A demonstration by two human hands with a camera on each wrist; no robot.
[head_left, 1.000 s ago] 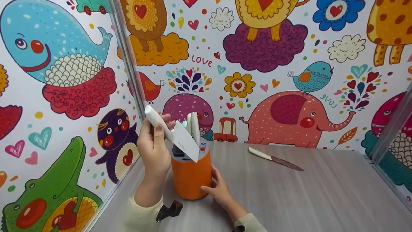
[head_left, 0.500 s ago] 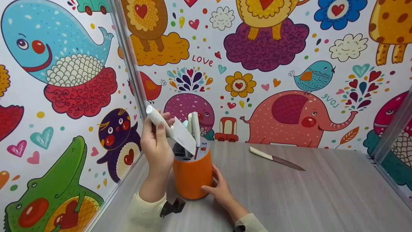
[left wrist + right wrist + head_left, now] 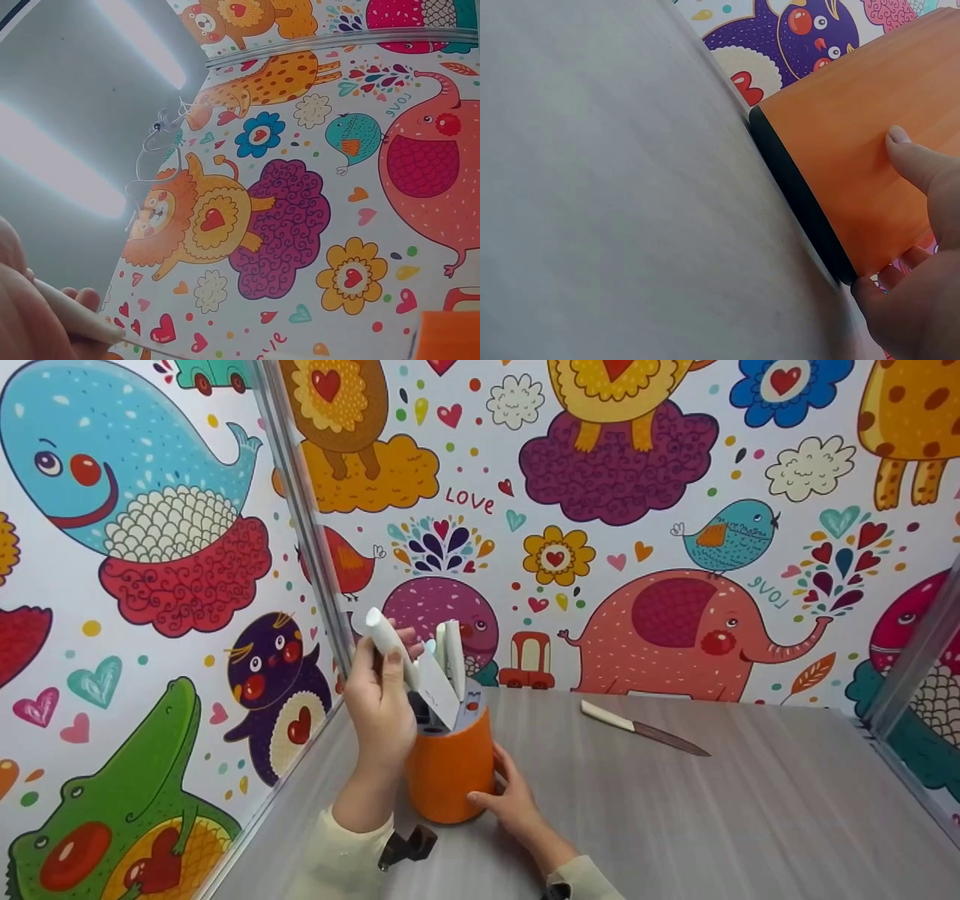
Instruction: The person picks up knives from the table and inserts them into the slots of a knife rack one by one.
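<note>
My left hand [image 3: 379, 720] grips the white handle of a broad-bladed kitchen knife [image 3: 439, 690], held tilted over the top of an orange knife block [image 3: 450, 780]. The blade slants down to the block's grey slotted top; whether its tip is inside a slot, I cannot tell. In the left wrist view the knife handle [image 3: 75, 319] lies between thumb and fingers. Low on the block's right side, my right hand [image 3: 517, 802] holds it with thumb and fingers spread around the wall. The right wrist view shows the block [image 3: 832, 165] with its dark base on the table.
Other light handles [image 3: 454, 656] stick up from the block. A knife with a cream handle and brown blade [image 3: 645, 727] lies on the grey wood-look table [image 3: 675, 825], right of the block. Cartoon-printed walls [image 3: 637, 532] enclose the back and sides.
My left hand has shifted a little to the right with the knife, bringing its handle closer to the block. The right hand and the block have stayed in place.
</note>
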